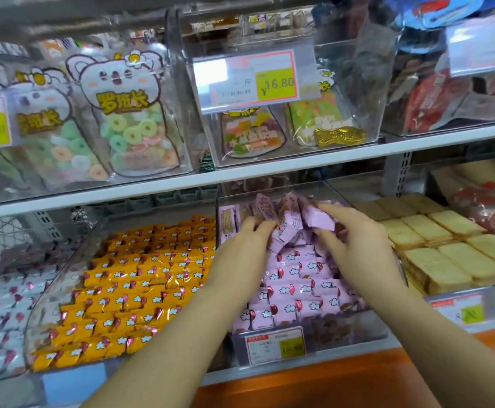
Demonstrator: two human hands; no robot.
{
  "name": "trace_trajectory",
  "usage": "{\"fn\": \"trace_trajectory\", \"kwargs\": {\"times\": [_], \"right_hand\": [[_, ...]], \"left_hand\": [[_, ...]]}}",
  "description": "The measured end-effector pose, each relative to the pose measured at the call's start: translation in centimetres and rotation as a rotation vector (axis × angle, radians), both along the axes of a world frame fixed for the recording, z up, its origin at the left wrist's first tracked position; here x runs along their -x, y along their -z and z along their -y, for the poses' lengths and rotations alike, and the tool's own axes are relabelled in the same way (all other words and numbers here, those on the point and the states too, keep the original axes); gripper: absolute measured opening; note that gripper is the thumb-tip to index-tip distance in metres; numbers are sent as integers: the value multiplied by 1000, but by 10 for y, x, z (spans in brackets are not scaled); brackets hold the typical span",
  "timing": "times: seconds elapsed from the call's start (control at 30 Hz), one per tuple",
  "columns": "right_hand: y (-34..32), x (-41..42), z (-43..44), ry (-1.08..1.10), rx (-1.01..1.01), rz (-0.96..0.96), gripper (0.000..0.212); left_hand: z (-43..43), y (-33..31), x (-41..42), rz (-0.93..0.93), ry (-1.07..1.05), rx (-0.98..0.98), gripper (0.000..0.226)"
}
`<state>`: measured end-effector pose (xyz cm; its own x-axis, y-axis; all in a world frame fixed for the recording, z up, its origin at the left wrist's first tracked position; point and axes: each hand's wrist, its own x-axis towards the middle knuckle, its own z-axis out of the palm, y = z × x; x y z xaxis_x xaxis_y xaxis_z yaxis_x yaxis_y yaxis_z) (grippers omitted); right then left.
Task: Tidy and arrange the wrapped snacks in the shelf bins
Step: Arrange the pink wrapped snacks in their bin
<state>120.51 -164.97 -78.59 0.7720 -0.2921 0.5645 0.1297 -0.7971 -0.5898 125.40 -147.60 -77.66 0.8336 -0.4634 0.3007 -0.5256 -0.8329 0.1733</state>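
Note:
A clear plastic bin (pixel 355 331) on the lower shelf holds several pink wrapped snacks (pixel 296 278), lined in rows at the front and piled loosely at the back. My left hand (pixel 246 245) reaches into the bin, its fingers curled round pink packets at the pile's left side. My right hand (pixel 355 240) grips a bunch of pink packets (pixel 314 216) at the top of the pile. A few packets stand upright between the two hands.
To the left, a bin of orange wrapped snacks (pixel 140 278) lies in neat rows. On the right are yellow cake slices (pixel 446 248). The upper shelf (pixel 270 167) carries clear bins of candy bags and a price tag (pixel 255 81). An orange ledge (pixel 343 381) runs below.

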Motion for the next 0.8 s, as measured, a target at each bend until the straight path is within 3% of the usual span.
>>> {"fn": "trace_trajectory", "kwargs": {"times": [0.17,0.47,0.57,0.63,0.7,0.8], "right_hand": [[-7,8,2,-4,-179,84,41],[-14,41,-2,-247,-147,129,56],[-11,47,-2,-332,-94,120,56],[-10,49,-6,-391,-50,122,51],[-8,48,-13,-474,-44,127,50],[-2,45,-27,-573,-41,81,51]], "left_hand": [[4,0,-8,51,-24,20,62],[-1,-5,0,188,-31,3,58],[-10,-9,10,155,22,211,41],[-16,-11,18,-10,41,445,35],[-20,-16,26,-250,64,669,40],[-30,-22,30,-430,100,889,53]]}}
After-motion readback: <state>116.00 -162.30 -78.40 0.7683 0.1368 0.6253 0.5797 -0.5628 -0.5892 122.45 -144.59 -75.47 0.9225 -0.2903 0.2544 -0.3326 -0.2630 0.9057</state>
